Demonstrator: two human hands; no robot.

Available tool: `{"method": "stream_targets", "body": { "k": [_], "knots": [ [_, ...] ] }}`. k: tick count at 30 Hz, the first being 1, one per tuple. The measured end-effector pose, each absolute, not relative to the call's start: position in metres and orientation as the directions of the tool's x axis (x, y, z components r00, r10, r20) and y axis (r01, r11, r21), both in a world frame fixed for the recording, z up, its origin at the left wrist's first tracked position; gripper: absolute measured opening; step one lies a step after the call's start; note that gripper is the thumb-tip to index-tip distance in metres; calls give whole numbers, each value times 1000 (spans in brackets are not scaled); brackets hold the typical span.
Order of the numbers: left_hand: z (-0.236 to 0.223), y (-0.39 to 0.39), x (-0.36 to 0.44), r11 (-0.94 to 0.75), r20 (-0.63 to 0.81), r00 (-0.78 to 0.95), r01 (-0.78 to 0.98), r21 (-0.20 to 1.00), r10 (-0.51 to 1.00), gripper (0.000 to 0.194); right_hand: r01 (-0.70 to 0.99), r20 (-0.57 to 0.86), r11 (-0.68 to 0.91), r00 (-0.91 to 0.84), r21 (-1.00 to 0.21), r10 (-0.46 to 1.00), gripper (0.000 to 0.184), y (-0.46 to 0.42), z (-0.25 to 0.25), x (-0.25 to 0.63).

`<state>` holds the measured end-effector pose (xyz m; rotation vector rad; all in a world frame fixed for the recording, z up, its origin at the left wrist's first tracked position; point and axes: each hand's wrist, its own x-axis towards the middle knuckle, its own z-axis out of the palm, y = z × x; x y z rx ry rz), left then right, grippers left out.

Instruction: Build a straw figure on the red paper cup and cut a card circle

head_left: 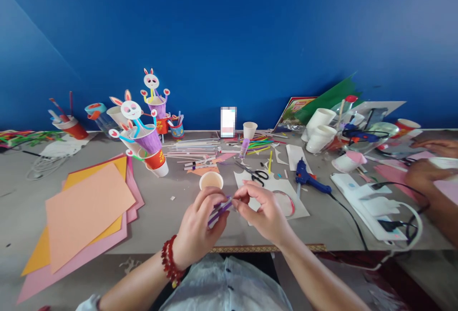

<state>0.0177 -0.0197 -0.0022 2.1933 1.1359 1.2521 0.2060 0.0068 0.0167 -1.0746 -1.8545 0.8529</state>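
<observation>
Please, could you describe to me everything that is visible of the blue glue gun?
The glue gun is blue, apparently plastic, and lies on the table between the right hand and the white power strip. Its narrow front end points away from the person. A black cord leaves the handle's end and runs toward the near table edge. Neither hand touches it. Whether it is switched on cannot be told.

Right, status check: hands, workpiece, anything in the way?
Left hand gripping purple sticks. Right hand at their end. Cup close beyond left hand; scissors beyond right.
</observation>
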Motion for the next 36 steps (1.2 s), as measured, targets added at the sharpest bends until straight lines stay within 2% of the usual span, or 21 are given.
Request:
{"method": "stream_targets", "body": {
  "k": [3,6,10,18,20,22,24,26,28,32,36],
  "knots": [
    [-5,-19,21,-641,604,287,564,521,744,33,338,310,402,-295,-851,904,14,6,20,204],
    [-8,-17,23,-663,644,299,601,446,704,34,321,272,362,-292,-875,917,16,5,23,203],
    [-9,-15,22,-681,690,279,604,414,668,35,307,186,280,-301,-910,935,16,0,28,202],
    [-7,-15,19,-726,776,238,581,368,584,41,323,242,339,-306,-883,921,17,-10,28,201],
    [-5,-15,18,-738,775,231,546,397,588,42,344,265,364,-302,-865,916,15,-12,27,200],
    [-2,-16,16,-723,723,222,467,510,654,40,355,299,402,-311,-844,902,13,-12,27,200],
    [2,-16,13,-638,599,228,350,685,768,35,361,333,441,-325,-822,885,10,-12,27,201],
    [5,-15,10,-482,424,261,225,847,867,28,371,353,469,-341,-802,872,8,-12,27,202],
    [8,-13,8,-308,265,317,96,947,911,22,386,359,487,-358,-784,862,8,-12,29,204],
    [12,-8,7,-8,58,415,-121,993,908,21,414,361,513,-392,-752,846,10,-14,31,205],
    [12,-6,6,182,-93,424,-176,967,901,27,441,396,552,-399,-708,827,14,-15,30,207]
  ]
}}
